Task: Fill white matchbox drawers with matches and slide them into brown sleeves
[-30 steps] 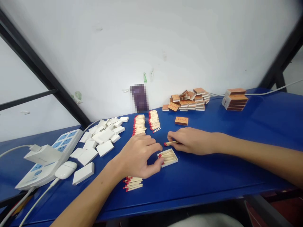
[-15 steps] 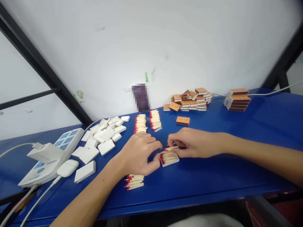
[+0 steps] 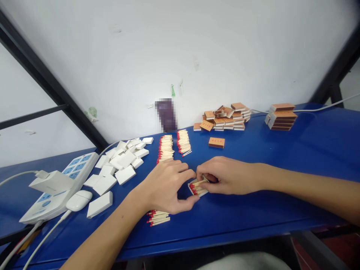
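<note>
A small white matchbox tray (image 3: 201,194) with red-tipped matches (image 3: 197,187) in it lies on the blue table between my hands. My left hand (image 3: 168,185) has its thumb at the tray's near edge and its forefinger at the far edge, gripping it from the left. From the right, my right hand (image 3: 222,174) reaches over the tray with thumb and fingers pinched on matches. Its fingertips partly hide them. More loose matches (image 3: 159,217) lie below my left hand, and two rows of matches (image 3: 165,146) (image 3: 184,141) lie beyond it.
White box trays (image 3: 120,161) are heaped on the left beside a power strip (image 3: 75,167) with a charger and cables. Orange matchboxes (image 3: 227,118) are piled at the back, one matchbox (image 3: 216,142) lies apart, and a stack (image 3: 281,118) stands far right. A wall rises behind.
My right hand has brought its matches down into the tray. My left thumb and forefinger have spread from the tray's left side to its near and far edges.
</note>
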Demonstrator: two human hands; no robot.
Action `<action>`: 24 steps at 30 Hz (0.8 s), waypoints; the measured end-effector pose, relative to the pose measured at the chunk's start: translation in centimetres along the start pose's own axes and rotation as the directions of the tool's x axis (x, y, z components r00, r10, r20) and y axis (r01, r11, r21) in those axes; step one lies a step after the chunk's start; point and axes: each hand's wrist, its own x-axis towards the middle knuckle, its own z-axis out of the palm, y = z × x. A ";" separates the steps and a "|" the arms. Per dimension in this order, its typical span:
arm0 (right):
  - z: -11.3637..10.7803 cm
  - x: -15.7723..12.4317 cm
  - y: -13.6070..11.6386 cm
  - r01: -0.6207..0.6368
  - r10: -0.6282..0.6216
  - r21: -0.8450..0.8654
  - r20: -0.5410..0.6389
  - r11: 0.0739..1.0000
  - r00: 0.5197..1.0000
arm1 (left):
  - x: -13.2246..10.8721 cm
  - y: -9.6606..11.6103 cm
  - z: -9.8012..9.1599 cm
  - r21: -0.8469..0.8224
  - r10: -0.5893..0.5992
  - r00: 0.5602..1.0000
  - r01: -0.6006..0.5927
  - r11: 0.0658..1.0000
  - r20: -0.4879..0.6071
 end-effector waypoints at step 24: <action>-0.3 -0.1 1.3 0.089 -0.089 0.010 -0.053 0.996 0.995 | 0.2 0.1 0.3 -0.069 0.009 1.000 -0.009 0.998 -0.004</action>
